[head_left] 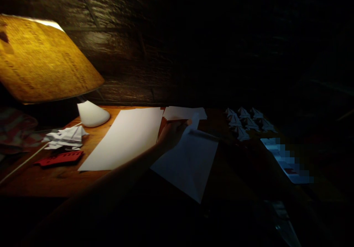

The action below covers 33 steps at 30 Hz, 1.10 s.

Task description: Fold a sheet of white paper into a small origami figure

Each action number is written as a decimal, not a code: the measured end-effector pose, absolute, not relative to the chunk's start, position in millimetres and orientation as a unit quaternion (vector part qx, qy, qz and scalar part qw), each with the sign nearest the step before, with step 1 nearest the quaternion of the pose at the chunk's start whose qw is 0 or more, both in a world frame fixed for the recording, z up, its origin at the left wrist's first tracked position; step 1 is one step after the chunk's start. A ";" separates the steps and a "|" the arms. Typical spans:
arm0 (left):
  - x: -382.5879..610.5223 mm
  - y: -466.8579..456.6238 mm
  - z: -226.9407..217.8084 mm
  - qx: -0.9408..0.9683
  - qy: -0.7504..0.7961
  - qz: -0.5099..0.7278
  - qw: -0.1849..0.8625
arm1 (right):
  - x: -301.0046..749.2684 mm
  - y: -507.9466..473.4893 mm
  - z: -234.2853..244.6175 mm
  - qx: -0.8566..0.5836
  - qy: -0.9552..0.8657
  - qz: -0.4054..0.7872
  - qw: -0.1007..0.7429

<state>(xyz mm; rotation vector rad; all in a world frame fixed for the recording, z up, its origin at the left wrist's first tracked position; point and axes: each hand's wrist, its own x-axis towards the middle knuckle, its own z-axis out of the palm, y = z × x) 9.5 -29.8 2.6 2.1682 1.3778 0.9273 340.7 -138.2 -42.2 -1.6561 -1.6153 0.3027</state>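
Left forearm (121, 177) lies nearest, 7 o'clock; left hand (174, 129) curls at the sheet (185, 162), 6 o'clock, pinch uncertain; right hand (245, 147), 4 o'clock, too dark to tell; apparently folding, next calling for a firm crease.

A lamp (47, 64) lights the left of the desk (55, 182). The left hand (175, 128) touches the upper part of a shadowed sheet (190, 160); the right hand (246, 148), beside it, is mostly lost in darkness. White paper (124, 140) lies leftward, folded papers (249, 123) rightward.
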 end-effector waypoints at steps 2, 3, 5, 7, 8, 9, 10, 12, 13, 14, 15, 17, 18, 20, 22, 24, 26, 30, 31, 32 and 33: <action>9.4 -29.4 2.7 0.779 0.499 0.327 0.192 | 344.7 -137.3 -49.1 -0.639 -0.665 0.099 0.374; 9.5 -29.6 2.8 0.782 0.495 0.328 0.188 | 344.9 -135.8 -50.9 -0.634 -0.677 0.093 0.362; 10.0 -30.1 3.1 0.789 0.486 0.327 0.183 | 341.8 -131.0 -50.3 -0.626 -0.690 0.078 0.354; 10.6 -30.8 3.4 0.794 0.484 0.321 0.179 | 334.7 -124.3 -44.9 -0.625 -0.703 0.064 0.334; 10.9 -31.1 3.6 0.795 0.487 0.317 0.175 | 330.3 -120.5 -41.3 -0.620 -0.717 0.055 0.315; 11.2 -31.4 3.9 0.795 0.490 0.315 0.171 | 325.6 -116.3 -37.6 -0.610 -0.734 0.049 0.295; 11.5 -31.7 4.4 0.797 0.489 0.312 0.167 | 320.7 -111.9 -34.2 -0.603 -0.745 0.042 0.283; 11.8 -32.7 5.9 0.807 0.475 0.311 0.162 | 310.9 -101.9 -29.5 -0.600 -0.753 0.027 0.268; 11.5 -33.5 6.9 0.815 0.460 0.314 0.160 | 306.3 -96.6 -28.3 -0.599 -0.757 0.024 0.261; 11.0 -34.5 8.0 0.825 0.440 0.315 0.159 | 302.1 -91.2 -27.9 -0.596 -0.761 0.025 0.253; 9.9 -36.0 9.0 0.838 0.415 0.317 0.159 | 298.2 -86.1 -28.0 -0.592 -0.768 0.030 0.244; 6.3 -40.8 10.3 0.868 0.358 0.308 0.157 | 292.2 -77.7 -28.9 -0.560 -0.796 0.047 0.225; 3.7 -44.3 10.4 0.884 0.328 0.296 0.152 | 289.9 -75.0 -29.3 -0.548 -0.804 0.053 0.225; -1.8 -53.5 9.5 0.915 0.300 0.245 0.116 | 286.4 -72.6 -29.4 -0.547 -0.803 0.053 0.232; -6.5 -64.6 7.6 0.931 0.304 0.192 0.058 | 283.7 -73.2 -27.9 -0.564 -0.789 0.054 0.236; -8.6 -75.4 5.9 0.942 0.302 0.144 0.031 | 281.5 -74.9 -25.2 -0.572 -0.782 0.070 0.237; -7.8 -83.7 4.8 0.950 0.290 0.113 0.027 | 279.5 -75.9 -22.2 -0.571 -0.780 0.079 0.244; -2.5 -90.7 2.0 0.958 0.268 0.095 0.030 | 276.3 -74.2 -18.1 -0.568 -0.777 0.094 0.257; -1.5 -90.9 0.7 0.958 0.267 0.096 0.030 | 275.6 -73.1 -17.4 -0.567 -0.775 0.102 0.258; -1.0 -90.8 -0.9 0.958 0.268 0.099 0.029 | 275.0 -71.7 -16.6 -0.567 -0.774 0.110 0.260; -0.9 -90.6 -2.5 0.958 0.268 0.101 0.027 | 274.6 -70.2 -15.7 -0.567 -0.773 0.115 0.261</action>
